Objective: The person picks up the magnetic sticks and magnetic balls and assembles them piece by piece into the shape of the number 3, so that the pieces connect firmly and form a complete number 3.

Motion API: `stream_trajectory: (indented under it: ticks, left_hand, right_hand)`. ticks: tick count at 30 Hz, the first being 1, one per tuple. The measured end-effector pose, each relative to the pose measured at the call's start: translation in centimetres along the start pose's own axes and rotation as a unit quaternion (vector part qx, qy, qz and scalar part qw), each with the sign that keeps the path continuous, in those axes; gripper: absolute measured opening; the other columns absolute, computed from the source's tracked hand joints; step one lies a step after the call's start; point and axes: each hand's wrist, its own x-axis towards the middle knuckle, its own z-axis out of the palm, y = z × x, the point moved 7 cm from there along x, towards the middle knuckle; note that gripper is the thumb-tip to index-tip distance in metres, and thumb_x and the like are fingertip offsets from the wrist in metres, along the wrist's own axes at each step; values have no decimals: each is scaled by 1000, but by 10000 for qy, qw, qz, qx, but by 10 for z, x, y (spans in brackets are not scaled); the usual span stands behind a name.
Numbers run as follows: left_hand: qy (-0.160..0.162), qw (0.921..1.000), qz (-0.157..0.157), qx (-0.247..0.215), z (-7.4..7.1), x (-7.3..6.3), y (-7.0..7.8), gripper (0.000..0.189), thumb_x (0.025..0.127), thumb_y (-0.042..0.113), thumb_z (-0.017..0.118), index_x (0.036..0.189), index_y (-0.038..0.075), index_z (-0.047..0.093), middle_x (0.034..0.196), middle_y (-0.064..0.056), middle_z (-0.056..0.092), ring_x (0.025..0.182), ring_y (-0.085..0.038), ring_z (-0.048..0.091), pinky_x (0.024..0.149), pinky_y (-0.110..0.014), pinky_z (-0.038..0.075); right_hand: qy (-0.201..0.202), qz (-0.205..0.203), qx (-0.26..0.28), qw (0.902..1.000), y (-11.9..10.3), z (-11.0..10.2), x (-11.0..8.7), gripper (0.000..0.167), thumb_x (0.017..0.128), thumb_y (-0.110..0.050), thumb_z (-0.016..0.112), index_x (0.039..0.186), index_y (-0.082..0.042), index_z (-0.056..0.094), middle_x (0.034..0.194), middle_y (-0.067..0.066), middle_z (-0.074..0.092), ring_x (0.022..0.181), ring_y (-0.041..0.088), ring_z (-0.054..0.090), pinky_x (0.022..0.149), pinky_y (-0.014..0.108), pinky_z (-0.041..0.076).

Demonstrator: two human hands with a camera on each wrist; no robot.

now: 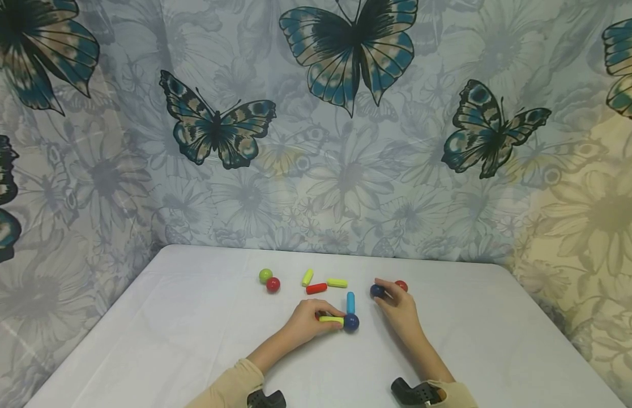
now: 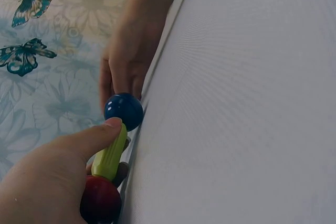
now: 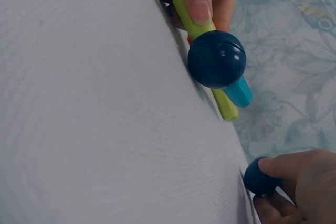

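My left hand (image 1: 307, 322) pinches a yellow-green rod (image 2: 109, 157) between thumb and fingers. The rod joins a dark blue ball (image 1: 351, 322) at one end and a red ball (image 2: 100, 199) at the other; in the head view the left hand hides that red ball. From the blue ball a light blue rod (image 1: 350, 302) points away toward the back of the table. To the right, my right hand (image 1: 401, 310) holds a second dark blue ball (image 3: 261, 177) by thumb and fingertips, close over the white tabletop.
Beyond the right hand sits another red ball (image 1: 401, 285), partly covered by it. Two yellow-green rods (image 1: 337, 283) and a red rod (image 1: 316, 288) lie behind the left hand. Farther left, a green ball (image 1: 265, 276) stands next to a red ball (image 1: 273, 285). Butterfly-patterned cloth backs the white table (image 1: 168, 317).
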Motion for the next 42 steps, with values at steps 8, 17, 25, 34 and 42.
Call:
stream_trajectory:
  ticks: [8,17,25,34,42]
  left_hand:
    - [-13,10000,-39,-4,0,-1,0,20,81,29,79,100,24,78,93,9,75,71,0,53,63,-16,45]
    - [-16,10000,-52,32,-1,-1,1,20,81,29,79,100,24,78,94,9,75,71,0,53,63,-15,44]
    - [-28,10000,-57,20,1,-1,0,21,81,31,78,101,24,77,95,9,76,72,1,54,64,-15,45]
    - [-34,9999,-99,49,1,0,-1,21,82,31,78,101,25,77,96,9,75,75,1,55,67,-16,46]
    - [-43,10000,-28,80,0,1,-2,21,82,32,77,102,24,77,97,9,75,76,2,55,68,-16,47]
  right_hand:
    - [92,64,-55,9999,1,1,1,39,84,10,66,121,5,61,131,24,60,128,39,54,101,37,48]
    - [248,215,-84,9994,6,1,7,35,83,7,69,118,4,63,126,23,63,124,36,58,100,35,50]
    - [301,68,52,9995,1,5,9,33,83,5,71,116,4,64,122,23,65,120,37,60,98,36,51]
    - [122,79,366,9992,-3,16,15,32,86,1,69,118,4,64,123,23,66,121,35,61,99,35,51]
    - [56,156,305,9994,-6,27,18,33,87,-1,69,120,3,63,125,22,65,123,35,60,100,35,50]
